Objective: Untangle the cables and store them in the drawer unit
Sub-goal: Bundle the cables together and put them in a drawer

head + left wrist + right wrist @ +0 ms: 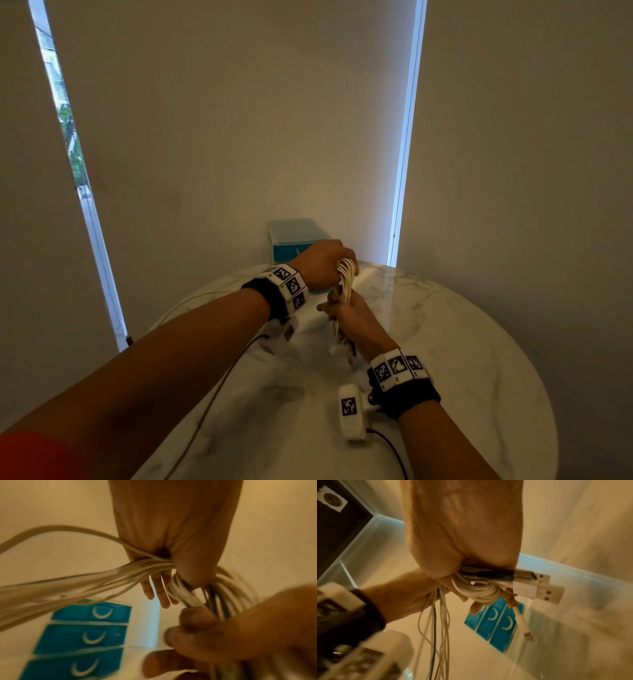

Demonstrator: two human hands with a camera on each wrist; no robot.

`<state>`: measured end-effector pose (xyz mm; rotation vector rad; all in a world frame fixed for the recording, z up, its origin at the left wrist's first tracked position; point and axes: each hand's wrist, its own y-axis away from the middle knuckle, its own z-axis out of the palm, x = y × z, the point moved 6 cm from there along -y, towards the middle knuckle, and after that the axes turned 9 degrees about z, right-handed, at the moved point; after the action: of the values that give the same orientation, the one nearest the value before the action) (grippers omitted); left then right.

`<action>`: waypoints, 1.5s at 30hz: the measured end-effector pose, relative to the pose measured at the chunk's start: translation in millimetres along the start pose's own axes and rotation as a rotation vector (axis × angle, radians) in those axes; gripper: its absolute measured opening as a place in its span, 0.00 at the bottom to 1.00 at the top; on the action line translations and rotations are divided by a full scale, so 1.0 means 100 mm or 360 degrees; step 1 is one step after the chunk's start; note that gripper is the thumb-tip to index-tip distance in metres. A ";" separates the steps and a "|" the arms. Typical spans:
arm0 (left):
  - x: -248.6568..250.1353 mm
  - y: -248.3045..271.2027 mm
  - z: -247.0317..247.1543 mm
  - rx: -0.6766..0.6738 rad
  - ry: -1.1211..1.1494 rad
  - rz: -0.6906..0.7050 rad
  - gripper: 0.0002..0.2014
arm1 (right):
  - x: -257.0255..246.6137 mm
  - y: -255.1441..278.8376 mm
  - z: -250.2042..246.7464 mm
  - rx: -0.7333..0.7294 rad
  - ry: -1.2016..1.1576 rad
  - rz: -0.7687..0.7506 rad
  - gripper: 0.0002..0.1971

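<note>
Cables (344, 284) in one pale bundle, held above the marble table (462, 342) by both hands.
The left hand (320, 262) grips the upper loops, the right hand (352, 320) grips the lower part with the USB plugs (544, 586); behind stands the blue drawer unit (294, 240), drawers closed; no readable writing.

Head view high, facing down — wrist views close, sharing the drawer unit (82, 639).

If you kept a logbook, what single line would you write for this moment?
left hand: grips cable bundle | right hand: grips same bundle lower | drawer unit: drawers shut | stage: cables not yet stored
</note>
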<state>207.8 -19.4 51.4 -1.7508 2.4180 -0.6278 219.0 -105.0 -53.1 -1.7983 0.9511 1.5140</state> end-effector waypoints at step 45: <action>0.13 0.32 0.58 -0.0775 0.0627 -0.0282 0.27 | 0.22 -0.06 -0.76 0.0220 -0.1064 0.0090 0.18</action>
<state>192.5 -38.5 -11.7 -2.2246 2.8934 -0.4592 268.2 -166.5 -61.8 -1.0503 0.7412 1.8543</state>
